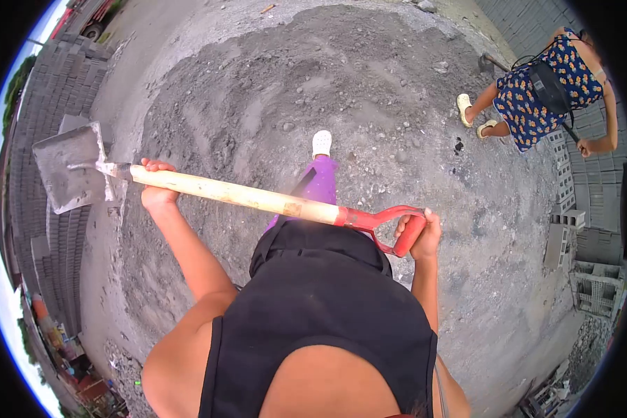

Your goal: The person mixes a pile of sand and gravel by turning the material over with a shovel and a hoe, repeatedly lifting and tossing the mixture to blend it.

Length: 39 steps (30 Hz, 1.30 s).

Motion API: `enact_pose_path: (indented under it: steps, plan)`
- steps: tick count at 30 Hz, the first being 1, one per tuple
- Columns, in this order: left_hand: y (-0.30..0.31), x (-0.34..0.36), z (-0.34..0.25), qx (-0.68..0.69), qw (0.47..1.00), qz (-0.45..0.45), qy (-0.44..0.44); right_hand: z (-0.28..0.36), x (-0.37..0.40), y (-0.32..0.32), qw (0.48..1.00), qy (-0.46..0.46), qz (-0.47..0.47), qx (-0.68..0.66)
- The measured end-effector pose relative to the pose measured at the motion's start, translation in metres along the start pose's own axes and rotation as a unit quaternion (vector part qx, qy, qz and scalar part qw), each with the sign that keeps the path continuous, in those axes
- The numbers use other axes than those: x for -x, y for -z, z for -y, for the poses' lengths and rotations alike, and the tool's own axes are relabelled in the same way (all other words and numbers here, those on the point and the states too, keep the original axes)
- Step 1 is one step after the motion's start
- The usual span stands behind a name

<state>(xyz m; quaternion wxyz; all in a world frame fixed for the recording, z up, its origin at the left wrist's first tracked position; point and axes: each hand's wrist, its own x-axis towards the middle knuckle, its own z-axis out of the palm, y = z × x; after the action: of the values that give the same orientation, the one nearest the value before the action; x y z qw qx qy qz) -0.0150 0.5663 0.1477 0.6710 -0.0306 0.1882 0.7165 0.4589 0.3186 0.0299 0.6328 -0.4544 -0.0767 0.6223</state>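
Note:
A shovel [237,194] with a pale wooden shaft and a red D-shaped handle lies across in front of my body. My left hand [159,184] is wrapped around the shaft close to the metal blade. On the right, my right hand [425,235] closes around the red grip. The square, grey-coated blade [71,167] is raised at the far left, with its inner face showing only a dusty grey film. Beyond the shaft spreads a low heap of grey sand and gravel [279,83].
Stacked grey blocks [66,139] line the left side, and more hollow blocks [598,289] stand at the right. A person in a flowered dress [550,90] stands at the upper right, holding a long-handled tool. A vehicle wheel [93,31] shows at the upper left.

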Motion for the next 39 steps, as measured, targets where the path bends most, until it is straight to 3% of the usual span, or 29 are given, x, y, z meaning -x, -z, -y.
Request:
enact_pose_path:
  steps: [6,10,12,16,17,21,23,25,28,30,34,35,36,37,38,39]
  plan:
    - [-0.084,-0.105,0.092,-0.028,0.971,0.15,0.182,-0.008,-0.069,-0.012,0.989,0.013,-0.132,-0.066]
    - [-0.101,-0.218,0.169,-0.125,0.96,0.092,0.232,-0.003,-0.14,-0.002,0.975,-0.015,-0.183,-0.124]
    - [-0.096,-0.265,0.213,-0.133,0.949,0.059,0.281,0.012,-0.169,-0.001,0.935,-0.016,-0.352,-0.045]
    - [-0.085,-0.324,0.298,-0.174,0.933,-0.055,0.309,0.05,-0.212,0.026,0.919,0.011,-0.389,-0.059]
    - [-0.082,-0.332,0.311,-0.186,0.928,-0.092,0.31,0.062,-0.213,0.02,0.898,0.002,-0.435,-0.063]
    - [-0.068,-0.364,0.382,-0.243,0.892,-0.221,0.31,0.11,-0.201,0.022,0.901,0.018,-0.428,-0.059]
    - [-0.065,-0.368,0.418,-0.231,0.887,-0.256,0.307,0.131,-0.195,0.022,0.836,0.146,-0.526,-0.063]
    - [-0.069,-0.367,0.452,-0.193,0.894,-0.26,0.311,0.169,-0.177,0.016,0.777,0.272,-0.566,0.046]
    - [-0.103,-0.347,0.49,-0.098,0.912,-0.198,0.345,0.257,-0.151,-0.017,0.719,0.485,-0.474,0.147]
    - [-0.138,-0.327,0.502,-0.048,0.923,-0.189,0.332,0.319,-0.129,-0.038,0.665,0.598,-0.336,0.295]
    - [-0.144,-0.294,0.494,0.02,0.922,-0.164,0.351,0.38,-0.119,-0.134,0.378,0.755,-0.099,0.527]
    - [-0.133,-0.285,0.488,0.023,0.924,-0.162,0.346,0.375,-0.131,-0.15,0.341,0.779,-0.044,0.524]
    - [-0.11,-0.274,0.478,-0.157,0.922,-0.13,0.329,0.367,-0.151,-0.168,0.303,0.8,0.014,0.518]
    - [-0.088,-0.265,0.466,-0.332,0.89,-0.098,0.298,0.353,-0.167,-0.181,0.347,0.737,0.059,0.577]
    - [-0.066,-0.251,0.446,-0.364,0.878,-0.106,0.291,0.339,-0.183,-0.195,0.39,0.665,0.094,0.63]
    - [-0.046,-0.232,0.424,-0.394,0.866,-0.117,0.285,0.311,-0.23,-0.198,0.43,0.671,0.1,0.596]
